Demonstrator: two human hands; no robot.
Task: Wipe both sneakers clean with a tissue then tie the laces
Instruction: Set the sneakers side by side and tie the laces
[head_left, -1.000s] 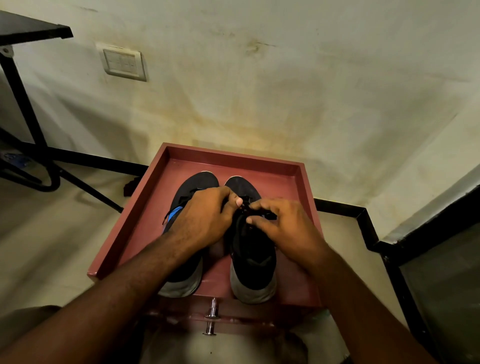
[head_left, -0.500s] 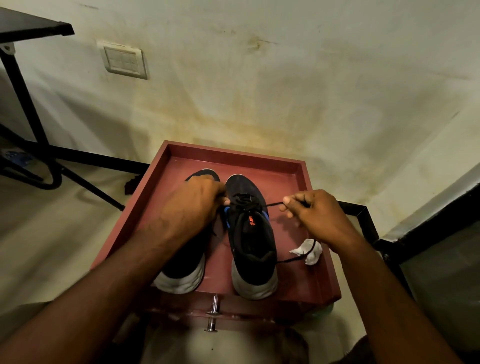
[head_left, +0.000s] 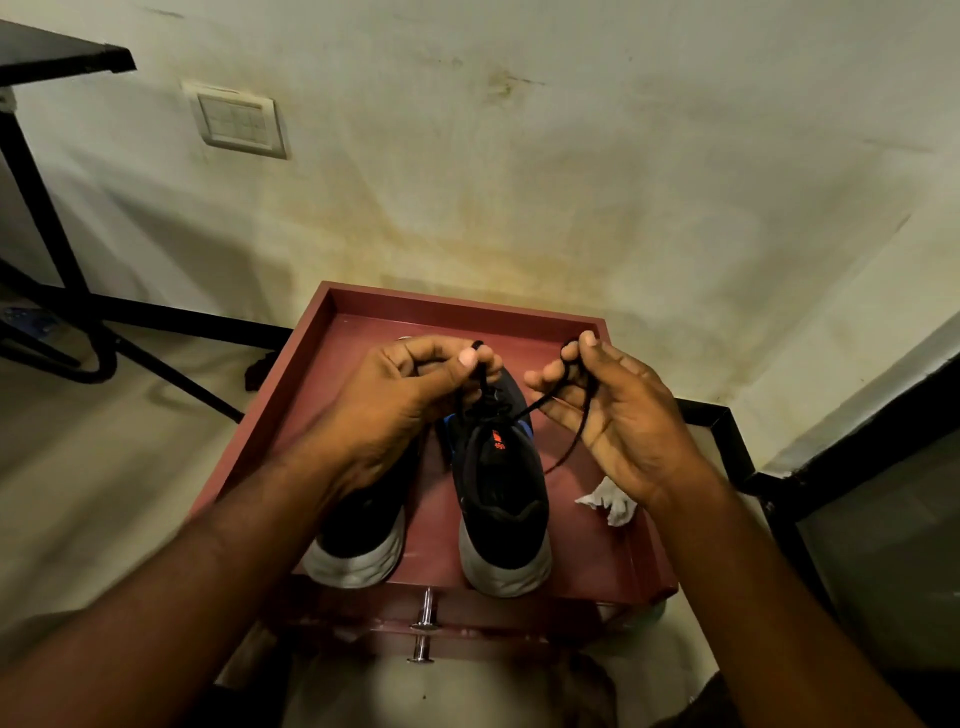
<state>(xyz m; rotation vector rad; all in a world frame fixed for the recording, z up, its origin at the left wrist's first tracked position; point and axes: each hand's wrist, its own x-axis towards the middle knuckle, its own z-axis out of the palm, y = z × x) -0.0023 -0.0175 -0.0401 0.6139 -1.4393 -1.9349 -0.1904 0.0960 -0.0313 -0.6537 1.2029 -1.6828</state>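
Two black sneakers with pale soles stand side by side, heels toward me, in a dark red tray. The left sneaker is mostly hidden under my left forearm. The right sneaker shows an orange mark on its tongue and blue trim. My left hand pinches one end of its black lace above the shoe's front. My right hand holds the other lace end, which is stretched from the eyelets and trails over the palm. A crumpled white tissue lies in the tray beside the right sneaker, under my right wrist.
The tray tops a small red cabinet with a metal knob at its front. A stained wall with a switch plate rises behind. A black table frame stands left; a black metal frame runs along the right.
Both hands have risen off the right sneaker, each lifting a lace end up and toward the shoe's middle. Earlier the right hand pulled its end sideways to the right.
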